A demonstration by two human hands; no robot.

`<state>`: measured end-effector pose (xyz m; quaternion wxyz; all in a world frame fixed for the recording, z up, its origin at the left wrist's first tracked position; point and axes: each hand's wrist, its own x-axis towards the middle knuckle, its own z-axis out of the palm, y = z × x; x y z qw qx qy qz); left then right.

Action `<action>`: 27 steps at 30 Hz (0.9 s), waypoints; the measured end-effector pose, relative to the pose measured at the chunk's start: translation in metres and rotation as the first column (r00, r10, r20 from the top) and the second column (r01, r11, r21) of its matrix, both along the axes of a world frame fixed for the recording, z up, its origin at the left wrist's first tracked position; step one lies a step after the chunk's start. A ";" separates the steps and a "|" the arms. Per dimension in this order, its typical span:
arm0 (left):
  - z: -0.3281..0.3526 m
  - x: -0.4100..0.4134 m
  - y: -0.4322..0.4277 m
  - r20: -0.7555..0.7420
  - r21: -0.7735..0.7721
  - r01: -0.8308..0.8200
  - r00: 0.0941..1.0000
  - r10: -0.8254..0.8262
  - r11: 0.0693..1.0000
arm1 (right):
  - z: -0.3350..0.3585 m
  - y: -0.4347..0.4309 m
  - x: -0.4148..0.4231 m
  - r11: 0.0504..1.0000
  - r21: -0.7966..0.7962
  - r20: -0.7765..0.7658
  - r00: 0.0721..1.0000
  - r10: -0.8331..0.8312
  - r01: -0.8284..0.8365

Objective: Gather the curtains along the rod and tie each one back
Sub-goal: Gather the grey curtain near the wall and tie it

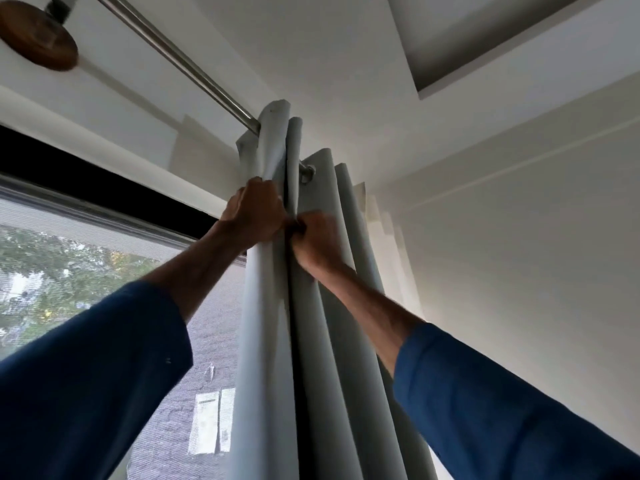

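Observation:
A pale grey curtain (pixel 332 341) hangs in tight folds from a steel rod (pixel 180 60) that runs from the upper left to the room's corner. One metal eyelet (pixel 308 174) shows on the rod between folds. My left hand (pixel 254 211) grips the outermost fold just below the rod. Beside it, my right hand (pixel 318 239) pinches the neighbouring fold, knuckles toward me. The two hands almost touch. Both arms reach up in blue sleeves.
A window (pixel 104 271) with a dark frame fills the left side, with trees and a brick wall outside. A round wooden mount (pixel 38 39) sits on the ceiling at the upper left. A white wall (pixel 519 237) stands to the right.

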<state>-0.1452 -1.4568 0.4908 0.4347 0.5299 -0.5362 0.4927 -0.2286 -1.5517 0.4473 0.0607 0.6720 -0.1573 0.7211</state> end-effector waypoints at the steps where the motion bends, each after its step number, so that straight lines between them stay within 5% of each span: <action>1: 0.002 -0.002 0.002 -0.018 0.023 0.017 1.000 -0.017 1.000 | 0.003 0.008 0.004 1.000 -0.008 -0.015 1.000 0.018 -0.018; 5: 0.015 0.001 0.012 -0.115 0.073 0.119 0.987 -0.110 0.990 | 0.017 0.027 0.013 0.998 -0.059 -0.090 0.996 0.016 -0.021; 9: 0.018 -0.004 0.013 -0.244 -0.034 0.194 0.950 -0.197 0.980 | 0.016 0.024 0.007 0.990 -0.142 -0.119 0.993 -0.025 0.008; 16: 0.012 -0.039 -0.004 -0.260 -0.046 -0.105 0.962 0.090 0.993 | -0.011 0.005 -0.023 0.968 -0.247 -0.225 0.974 -0.007 -0.050; 20: 0.003 -0.043 -0.018 -0.123 -0.090 -0.229 0.968 0.218 0.969 | -0.013 -0.027 -0.055 0.956 0.005 -0.121 0.949 0.292 -0.294; 23: -0.006 -0.036 -0.024 -0.037 -0.136 -0.291 0.957 0.289 0.947 | -0.001 -0.070 -0.073 0.993 0.117 0.042 0.999 0.030 -0.035; 27: -0.010 -0.026 -0.033 0.029 -0.190 -0.302 0.949 0.313 0.934 | 0.004 -0.103 -0.063 0.922 0.385 -0.081 0.993 0.080 -0.043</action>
